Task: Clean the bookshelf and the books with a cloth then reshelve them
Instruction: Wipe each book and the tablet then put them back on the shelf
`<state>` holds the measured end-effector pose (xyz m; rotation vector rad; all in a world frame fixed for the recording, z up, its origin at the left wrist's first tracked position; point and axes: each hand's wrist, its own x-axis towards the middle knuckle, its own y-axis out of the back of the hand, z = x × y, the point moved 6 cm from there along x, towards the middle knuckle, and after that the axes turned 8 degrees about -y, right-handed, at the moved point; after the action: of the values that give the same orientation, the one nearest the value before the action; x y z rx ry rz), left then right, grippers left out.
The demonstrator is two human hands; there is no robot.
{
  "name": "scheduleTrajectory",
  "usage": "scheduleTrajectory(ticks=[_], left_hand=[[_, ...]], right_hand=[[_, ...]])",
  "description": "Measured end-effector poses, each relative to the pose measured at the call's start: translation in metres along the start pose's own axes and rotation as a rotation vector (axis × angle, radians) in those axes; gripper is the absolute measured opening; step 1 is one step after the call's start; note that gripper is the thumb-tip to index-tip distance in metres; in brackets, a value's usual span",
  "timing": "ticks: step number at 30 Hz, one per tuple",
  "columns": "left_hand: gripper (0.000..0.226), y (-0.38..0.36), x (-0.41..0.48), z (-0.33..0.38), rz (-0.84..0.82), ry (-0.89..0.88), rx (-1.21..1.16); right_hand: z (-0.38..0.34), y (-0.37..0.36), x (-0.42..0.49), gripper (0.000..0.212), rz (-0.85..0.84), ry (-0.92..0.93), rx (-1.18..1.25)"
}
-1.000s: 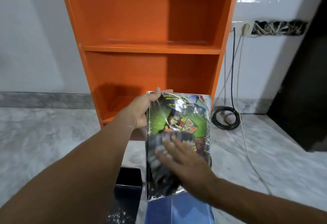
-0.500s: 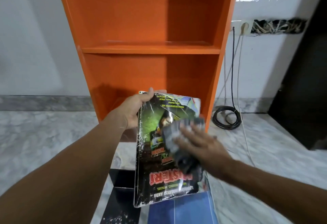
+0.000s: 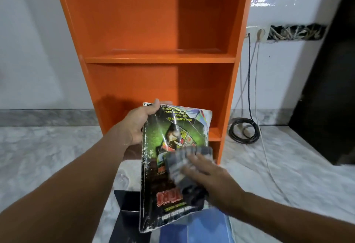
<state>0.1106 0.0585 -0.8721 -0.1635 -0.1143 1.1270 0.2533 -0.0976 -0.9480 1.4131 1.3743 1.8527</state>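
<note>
The book, one worn paperback with a green and black cover, was held up at the centre of the frame, in front of the lower part of the orange bookshelf. Its printing ran upside down from where I stood. The left hand gripped it at its upper left corner, thumb curled over the front cover and fingers behind. The right hand lay across the lower right of the cover, its fingers fairly straight and blurred, pressing a single grey cloth flat against the book. Two compartments of the bookshelf showed, one above the other, parted by one shelf board. Below the held book, at the bottom edge of the frame, two more things lay on the marble floor: a blue book and, left of it, a black object I could not identify. At right of the frame, two cords, one black and one white, hung from a wall socket, and one black cable coil rested on the floor beside the bookshelf's foot.
</note>
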Motion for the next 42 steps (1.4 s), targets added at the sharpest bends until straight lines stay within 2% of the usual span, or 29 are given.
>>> scheduleTrajectory(ticks=[2, 3, 5, 6, 7, 9, 10, 11, 14, 17, 19, 20, 21, 22, 24, 25, 27, 28, 29, 30, 31, 32, 33, 34, 37, 39, 40, 41, 42], left_hand=[[0.036, 0.014, 0.0, 0.001, 0.043, -0.001, 0.015], [0.035, 0.022, 0.001, 0.0, 0.066, 0.0, 0.02], [0.034, 0.029, 0.001, -0.002, 0.098, 0.008, 0.039], [0.034, 0.026, 0.0, -0.003, 0.097, 0.014, 0.041], [0.035, 0.023, -0.002, -0.005, 0.094, 0.02, 0.037], [0.045, 0.014, -0.005, -0.004, 0.106, 0.037, 0.03], [0.052, 0.01, -0.005, -0.003, 0.104, 0.038, 0.028], [0.055, 0.006, -0.003, -0.003, 0.096, 0.032, 0.026], [0.036, 0.001, -0.002, 0.004, 0.075, -0.027, 0.033], [0.033, 0.016, -0.006, 0.005, 0.151, -0.047, 0.039], [0.035, 0.024, -0.009, 0.007, 0.183, -0.054, 0.023], [0.038, 0.025, -0.008, 0.006, 0.193, -0.036, 0.011], [0.042, 0.024, -0.007, 0.005, 0.204, -0.023, 0.009], [0.044, 0.018, -0.006, 0.005, 0.198, -0.011, 0.002], [0.046, 0.001, -0.004, 0.001, 0.163, 0.024, 0.001], [0.045, -0.009, -0.001, 0.0, 0.139, 0.028, 0.001], [0.039, -0.022, 0.002, 0.002, 0.131, 0.004, 0.003], [0.039, -0.023, 0.003, 0.004, 0.139, -0.011, -0.003], [0.04, -0.02, 0.002, 0.007, 0.158, -0.015, 0.0], [0.045, -0.013, 0.0, 0.01, 0.178, -0.02, -0.005], [0.053, -0.004, -0.001, 0.013, 0.187, -0.026, -0.019], [0.063, 0.001, -0.002, 0.015, 0.177, -0.027, -0.024], [0.069, 0.005, -0.003, 0.014, 0.166, -0.02, -0.016], [0.07, 0.008, -0.003, 0.013, 0.168, -0.022, -0.024], [0.071, 0.007, -0.004, 0.007, 0.155, -0.002, -0.063], [0.066, -0.001, -0.002, 0.003, 0.098, 0.031, -0.093], [0.052, -0.008, -0.002, 0.005, 0.085, 0.033, -0.102], [0.043, -0.012, 0.0, 0.007, 0.088, 0.026, -0.114], [0.042, -0.013, 0.002, 0.011, 0.101, 0.01, -0.108]], right_hand=[[-0.008, -0.026, -0.033, 0.043, -0.05, 0.192, -0.116], [-0.009, -0.02, -0.032, 0.037, -0.033, 0.188, -0.07], [0.006, 0.012, -0.001, 0.028, 0.155, 0.042, 0.103], [0.02, 0.03, 0.019, 0.028, 0.202, -0.131, 0.213], [0.026, 0.051, 0.04, 0.029, 0.274, -0.179, 0.167], [0.043, 0.081, 0.072, 0.058, 0.42, -0.376, 0.209], [0.045, 0.084, 0.076, 0.063, 0.448, -0.399, 0.183], [0.041, 0.075, 0.073, 0.062, 0.405, -0.352, 0.133], [0.023, 0.004, 0.017, 0.053, 0.094, -0.182, 0.023], [0.016, -0.03, -0.04, 0.049, -0.024, 0.0, 0.033], [0.019, 0.002, -0.026, 0.034, 0.052, -0.118, 0.138], [0.025, 0.02, -0.01, 0.025, 0.176, -0.166, 0.234], [0.034, 0.041, 0.01, 0.021, 0.212, -0.315, 0.354], [0.031, 0.061, 0.031, 0.022, 0.262, -0.281, 0.315], [0.035, 0.083, 0.065, 0.057, 0.405, -0.333, 0.335], [0.031, 0.082, 0.068, 0.062, 0.44, -0.324, 0.27], [0.007, 0.044, 0.052, 0.053, 0.26, -0.236, 0.197], [-0.003, 0.018, 0.032, 0.048, 0.201, -0.159, 0.117], [-0.01, -0.016, 0.01, 0.046, 0.053, -0.037, 0.037], [-0.013, -0.03, -0.014, 0.052, 0.051, 0.088, -0.018], [-0.015, -0.048, -0.032, 0.062, -0.028, 0.127, 0.06], [-0.016, -0.039, -0.043, 0.059, 0.016, 0.095, 0.336], [-0.008, -0.031, -0.046, 0.048, -0.014, -0.064, 0.313], [-0.01, -0.004, -0.031, 0.041, 0.082, 0.024, 0.102], [0.012, 0.075, 0.039, 0.042, 0.299, -0.178, 0.443], [0.021, 0.092, 0.074, 0.055, 0.403, -0.339, 0.428], [0.016, 0.087, 0.081, 0.051, 0.398, -0.385, 0.399], [0.003, 0.075, 0.078, 0.046, 0.359, -0.323, 0.371], [-0.018, 0.055, 0.064, 0.044, 0.317, -0.178, 0.275]])
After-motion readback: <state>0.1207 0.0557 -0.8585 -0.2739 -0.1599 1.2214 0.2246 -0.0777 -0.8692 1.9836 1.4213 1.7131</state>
